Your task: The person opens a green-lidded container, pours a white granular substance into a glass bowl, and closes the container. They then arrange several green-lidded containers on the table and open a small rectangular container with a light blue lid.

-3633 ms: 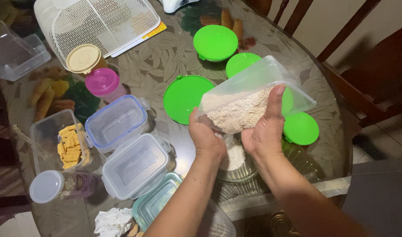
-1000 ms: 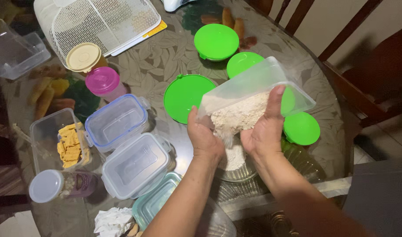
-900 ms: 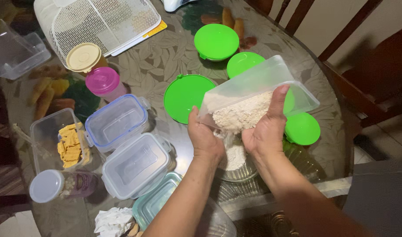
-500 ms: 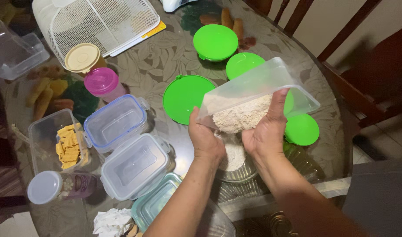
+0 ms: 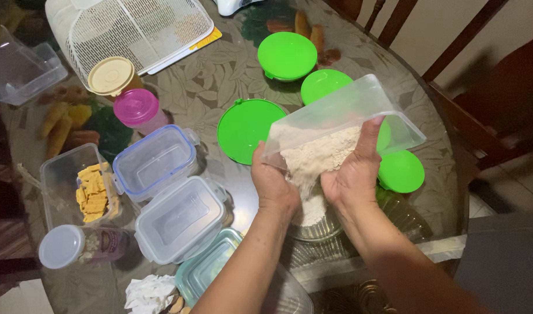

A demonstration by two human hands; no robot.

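Note:
Both my hands hold a clear rectangular plastic container (image 5: 342, 116), tilted with its open end toward me. My left hand (image 5: 273, 185) grips its lower left corner and my right hand (image 5: 353, 174) grips its right side, thumb up along the wall. Pale oat-like flakes (image 5: 319, 154) fill the low end and spill down between my hands. Below them stands a clear glass bowl (image 5: 322, 224) that holds a heap of the same flakes.
Several green lids (image 5: 249, 129) lie on the glass table around the container. To the left are two empty clip-lid boxes (image 5: 179, 218), a box of yellow crackers (image 5: 92, 192), pink and beige-lidded jars (image 5: 137, 110), a white mesh cover (image 5: 136, 29). Wooden chairs (image 5: 487, 116) stand at the right.
The container has tipped slightly steeper and more flakes have slid down into the bowl, where the heap has grown. My hands keep the same grip.

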